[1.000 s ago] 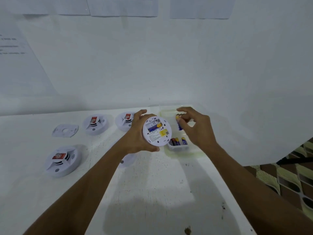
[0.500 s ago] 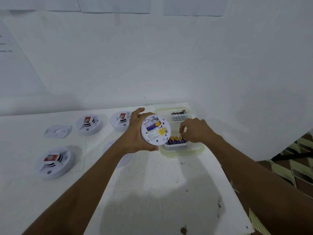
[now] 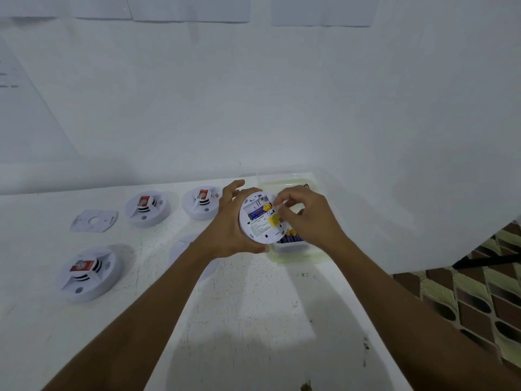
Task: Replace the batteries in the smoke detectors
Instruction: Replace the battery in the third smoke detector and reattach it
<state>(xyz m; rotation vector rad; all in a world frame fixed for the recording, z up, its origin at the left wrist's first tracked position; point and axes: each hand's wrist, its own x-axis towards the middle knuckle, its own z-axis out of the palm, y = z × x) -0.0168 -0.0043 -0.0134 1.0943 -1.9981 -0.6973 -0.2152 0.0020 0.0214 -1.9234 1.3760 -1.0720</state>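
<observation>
White smoke detector (image 3: 259,227), underside up, gripped by the left hand (image 3: 226,230) above the desk (image 3: 253,320), beside the battery container (image 3: 296,259); the right hand (image 3: 310,221) curls at its battery bay, any pinched item indiscernible.

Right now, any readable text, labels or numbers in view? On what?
None can be quoted.
Held smoke detector back label: print too small.
Battery in its bay: blurred.
Red tags on the other detectors: mark only, unreadable.
Wall paper, left: blurred lines.
</observation>
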